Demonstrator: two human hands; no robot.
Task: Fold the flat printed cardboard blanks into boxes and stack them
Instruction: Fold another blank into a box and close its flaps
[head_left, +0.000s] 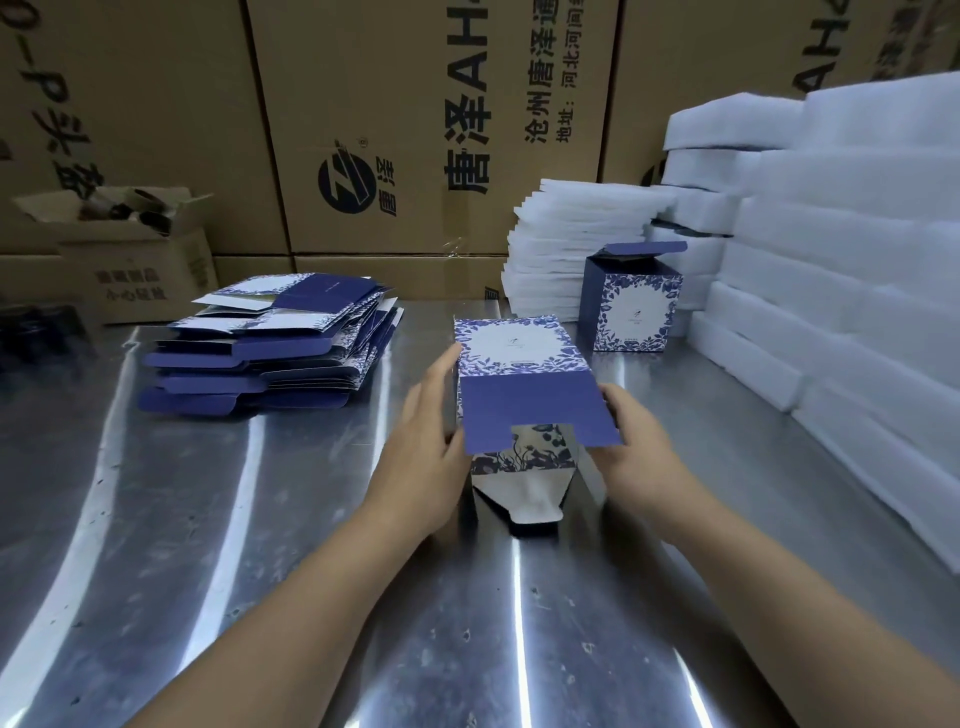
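A blue-and-white floral box (522, 364) lies on its side between my hands on the metal table (218, 545), its blue bottom flap and a white flap sticking out toward me. My left hand (434, 431) holds its left side, thumb up along the edge. My right hand (631, 441) grips the right side under the blue flap. A pile of flat printed blanks (275, 343) lies to the left. One folded box (631, 304) stands upright at the back right, its top flap raised.
White foam sheets are stacked behind the folded box (561, 249) and along the right edge (841, 270). Large brown cartons (395, 130) wall the back. A small open carton (140, 249) sits at the back left.
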